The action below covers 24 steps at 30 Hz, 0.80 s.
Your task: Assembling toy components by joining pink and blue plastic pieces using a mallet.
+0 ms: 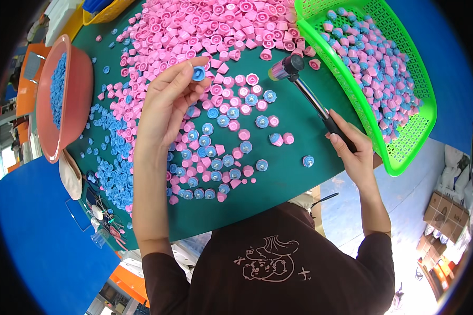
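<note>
My left hand [169, 100] is raised over the table, thumb and fingers pinching a small round blue plastic cap [198, 74]. My right hand [354, 152] is wrapped round the black grip of a mallet [311, 98]. Its head, dark at one end and yellowish at the other, hangs above the green table top. Between my hands stand pink cup-shaped pieces [244, 133], several topped with blue pieces [261, 121] that have shiny centres. A single blue-topped piece [308, 161] sits apart near the table's front edge.
A large heap of pink pieces [215, 23] covers the far table. Loose blue caps [115, 178] lie left, beside tools [108, 220]. A pink basin [79, 100] of blue pieces stands far left. At right, a green basket [347, 84] holds joined pink-and-blue pieces.
</note>
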Motion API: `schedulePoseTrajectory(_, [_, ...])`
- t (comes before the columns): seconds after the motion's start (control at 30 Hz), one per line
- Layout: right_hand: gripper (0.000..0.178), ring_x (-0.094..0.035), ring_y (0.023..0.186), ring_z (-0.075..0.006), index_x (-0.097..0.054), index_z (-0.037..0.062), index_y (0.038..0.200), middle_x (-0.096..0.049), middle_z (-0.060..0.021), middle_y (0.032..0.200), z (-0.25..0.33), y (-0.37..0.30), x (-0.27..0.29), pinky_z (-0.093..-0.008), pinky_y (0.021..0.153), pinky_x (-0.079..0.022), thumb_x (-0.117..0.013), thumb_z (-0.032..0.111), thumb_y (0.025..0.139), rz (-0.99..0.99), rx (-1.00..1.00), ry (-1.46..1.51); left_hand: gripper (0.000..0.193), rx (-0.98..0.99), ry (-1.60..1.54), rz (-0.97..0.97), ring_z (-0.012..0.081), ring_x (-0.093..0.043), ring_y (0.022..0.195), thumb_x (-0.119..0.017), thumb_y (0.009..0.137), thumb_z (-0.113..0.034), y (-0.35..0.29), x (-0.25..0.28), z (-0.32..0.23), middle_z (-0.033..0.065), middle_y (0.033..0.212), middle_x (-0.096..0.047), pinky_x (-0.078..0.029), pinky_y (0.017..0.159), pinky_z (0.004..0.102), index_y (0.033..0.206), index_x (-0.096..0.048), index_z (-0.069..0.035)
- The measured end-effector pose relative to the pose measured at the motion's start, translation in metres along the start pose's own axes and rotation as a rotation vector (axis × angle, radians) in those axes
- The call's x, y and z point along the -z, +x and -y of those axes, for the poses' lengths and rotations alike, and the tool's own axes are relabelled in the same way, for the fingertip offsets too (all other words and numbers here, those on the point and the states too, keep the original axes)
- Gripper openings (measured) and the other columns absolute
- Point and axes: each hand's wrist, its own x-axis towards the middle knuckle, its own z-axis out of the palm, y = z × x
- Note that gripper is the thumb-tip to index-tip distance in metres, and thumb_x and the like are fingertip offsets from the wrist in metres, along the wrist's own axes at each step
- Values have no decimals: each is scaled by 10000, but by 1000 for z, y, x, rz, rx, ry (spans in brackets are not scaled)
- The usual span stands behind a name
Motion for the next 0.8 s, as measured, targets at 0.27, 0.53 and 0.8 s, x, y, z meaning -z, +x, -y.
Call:
schedulePoseTrajectory(0.27, [403,-478,705,-99,-581,55,1307,-554,-32,785,0,0,0,-224,659,-403,-627,90,908,-45,-15,40,380,-41,-13,-12,104,-633,831,-630,931,-157,8,-1,2,102,975,-687,-496,736,210,1253,-573,39])
schedulePoseTrajectory(0.53, [411,-488,679,-35,-565,44,1321,-633,-31,945,-1,2,1,-167,551,-365,-631,111,921,-33,13,24,293,-359,937,7,85,-605,799,-749,786,-45,17,-28,25,28,886,-678,-486,716,227,1076,-707,-50])
schedulePoseTrajectory(0.8, [386,-522,747,-95,-586,34,1292,-623,-55,872,9,4,1,-223,703,-432,-629,96,913,-26,-51,53,231,-728,1250,247,220,-635,721,-746,773,-147,46,-25,46,100,889,-684,-502,686,338,992,-725,-79])
